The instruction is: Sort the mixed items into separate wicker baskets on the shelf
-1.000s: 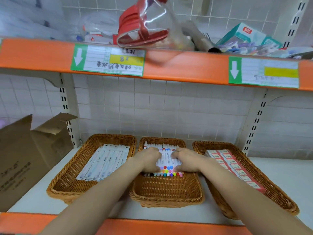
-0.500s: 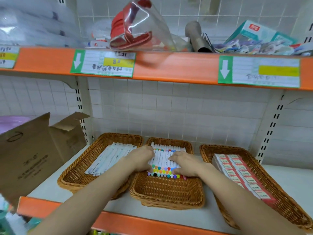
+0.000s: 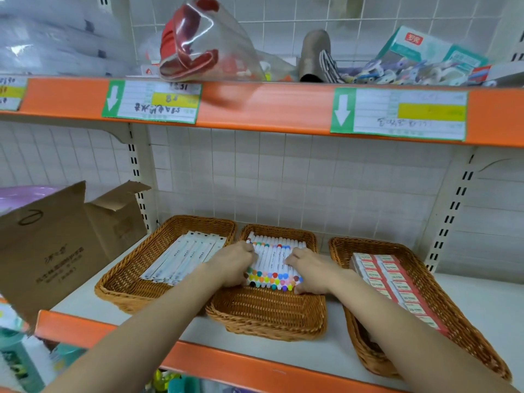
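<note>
left hand (image 3: pixel 236 263): fingers curled on the left side of the marker stack, pressing inward and gripping its edge
right hand (image 3: pixel 310 272): mirrors it on the right side, fingers curled over the markers (image 3: pixel 273 265), thumb low near the caps
markers: white barrels, coloured caps toward the person, stacked in the rear half of the middle basket (image 3: pixel 269 313) on the shelf (image 3: pixel 482 302)
left basket (image 3: pixel 124 287): flat white packs, laid at an angle
right basket (image 3: pixel 425 316): rows of red-and-white small boxes
step (my read): squaring up the markers, sorting looks nearly done
risk 1: round barrels, layered; uneven squeeze could buckle the stack and roll the top markers forward into the bare front of the basket
risk 2: middle basket sits near the shelf's front edge; a forearm pull could drag it off
risk 3: left forearm passes close over the left basket's rim, could nudge it
</note>
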A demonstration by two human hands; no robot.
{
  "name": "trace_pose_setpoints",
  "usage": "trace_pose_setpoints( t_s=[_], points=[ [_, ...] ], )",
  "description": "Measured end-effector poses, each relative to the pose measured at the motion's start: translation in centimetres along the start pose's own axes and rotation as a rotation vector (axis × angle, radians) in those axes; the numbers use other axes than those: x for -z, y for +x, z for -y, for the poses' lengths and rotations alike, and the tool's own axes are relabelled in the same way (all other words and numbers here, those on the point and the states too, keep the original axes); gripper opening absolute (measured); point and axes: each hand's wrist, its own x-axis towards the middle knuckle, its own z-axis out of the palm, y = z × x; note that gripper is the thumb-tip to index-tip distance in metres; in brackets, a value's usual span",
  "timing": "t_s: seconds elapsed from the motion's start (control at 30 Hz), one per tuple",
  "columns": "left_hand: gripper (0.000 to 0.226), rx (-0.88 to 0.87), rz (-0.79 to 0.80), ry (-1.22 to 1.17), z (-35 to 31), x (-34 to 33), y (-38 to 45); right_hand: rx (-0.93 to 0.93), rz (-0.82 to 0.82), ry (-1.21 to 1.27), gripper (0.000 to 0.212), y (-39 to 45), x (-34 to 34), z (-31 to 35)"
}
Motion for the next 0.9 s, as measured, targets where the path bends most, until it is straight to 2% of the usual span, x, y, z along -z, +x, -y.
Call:
trace_pose_setpoints(
  t_s=[0.1, 0.23, 0.37, 0.77, 0.9],
  points=[
    [0.053, 0.05, -0.008, 0.013, -0.1, 0.1, -0.1, -0.006, -0.03, -0.005, 0.068, 0.1, 0.0, 0.0],
    [0.045, 0.071, -0.013, 0.024, -0.7, 0.3, -0.4, 0.003, 0.008, -0.001, 0.078, 0.2, -0.1, -0.1],
    [0.027, 0.133, -0.021, -0.022, -0.6, 0.5, -0.1, 0.002, 0.01, 0.011, 0.07, 0.5, -0.1, -0.4],
    [0.07, 0.052, -0.029, 0.003, -0.9, 0.4, 0.1, -0.016, -0.03, 0.018, 0.081, 1.0, -0.5, 0.8],
    [0.069, 0.026, -0.011, 0.029, -1.5, -0.2, 0.6, -0.026, -0.058, -0.029, 0.074, 1.1, -0.9, 1.3]
  ],
)
